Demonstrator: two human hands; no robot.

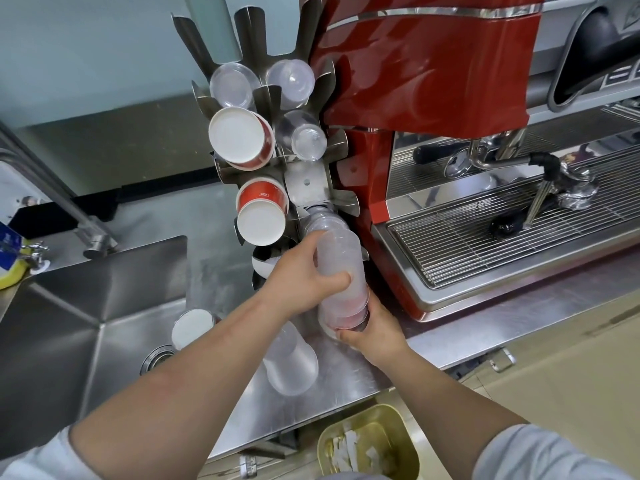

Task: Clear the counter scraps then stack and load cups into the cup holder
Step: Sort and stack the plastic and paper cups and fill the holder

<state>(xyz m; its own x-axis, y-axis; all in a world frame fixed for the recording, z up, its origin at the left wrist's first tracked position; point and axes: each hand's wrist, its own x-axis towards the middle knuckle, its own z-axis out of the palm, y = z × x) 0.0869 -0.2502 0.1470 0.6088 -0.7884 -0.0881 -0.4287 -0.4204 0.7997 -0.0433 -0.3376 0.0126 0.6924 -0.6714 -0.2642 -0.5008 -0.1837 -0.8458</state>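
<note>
From the head view, both hands were on one stack of clear cups (341, 271), and it was pointed nose-first at a lower slot of the cup holder (304, 183). The left hand (304, 282) was wrapped round the middle of the stack, thumb across the front, fingers curled behind. The right hand (372, 332) was clamped round the wide open end at the bottom, cupping the rims from below. The far end of the stack was just at the mouth of that slot, where other clear cups (320, 216) already sat, touching or nearly so; which one, I could not tell.

Above, the holder already carried red paper cups (261, 209) and more clear ones in its upper slots. The red coffee machine (429, 81) stood tight against the holder's right side.

Down on the bench (346, 379), another clear cup stack (289, 362) lay on its side beside the sink (83, 306), waiting its turn. A white-bottomed cup (192, 327) showed just behind the left forearm. Below the bench edge, a gold bin (369, 441) held pale scraps, so the clearing looked done.

To do this well, I'd say: keep the stack in line with the slot, let the right hand push from the base while the left steers, and go easy, since thin cups buckle if squeezed.
</note>
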